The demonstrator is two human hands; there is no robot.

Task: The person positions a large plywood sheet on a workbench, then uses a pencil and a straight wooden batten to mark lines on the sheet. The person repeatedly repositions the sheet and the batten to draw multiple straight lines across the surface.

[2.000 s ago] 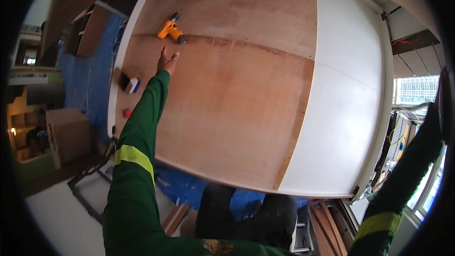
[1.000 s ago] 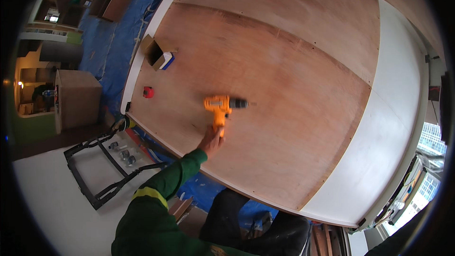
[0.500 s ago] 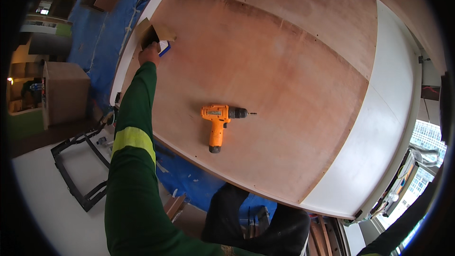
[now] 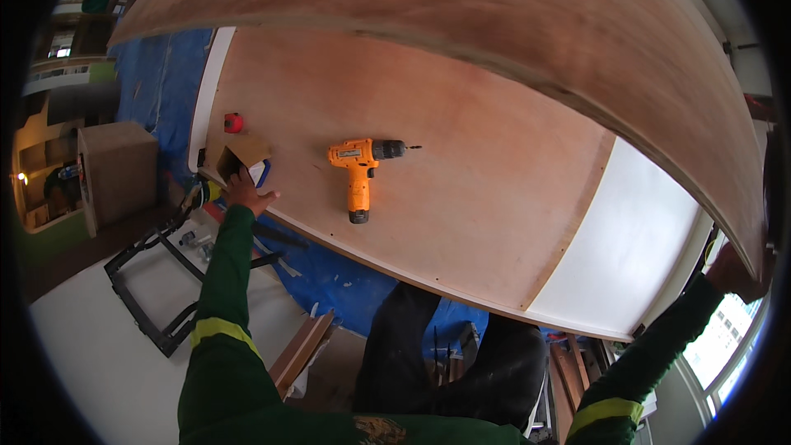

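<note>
My left hand (image 4: 245, 191) is at the near left edge of a flat wooden panel (image 4: 461, 198). Its thumb is spread out, and its fingers touch a small cardboard box (image 4: 249, 149) with raised flaps and a blue-and-white part. Far to the right, my right hand (image 4: 736, 274) grips the lower corner of a large raised board (image 4: 494, 12), which arches over the far side of the panel. An orange cordless drill (image 4: 357, 175) with a bit in its black chuck lies on the panel. Beyond the box sits a red tape measure (image 4: 234, 123).
White strips (image 4: 622, 239) border the panel. Blue sheeting (image 4: 329, 280) covers the floor. A black metal frame (image 4: 156, 301) lies on a white surface at the left. Wooden strips (image 4: 305, 354) stand beside my legs, and a brown cabinet box (image 4: 119, 169) stands farther left.
The cardboard box and my left hand have come nearer along the panel's left side. The raised board now covers more of the far side. My right hand and the tape measure have come into view.
</note>
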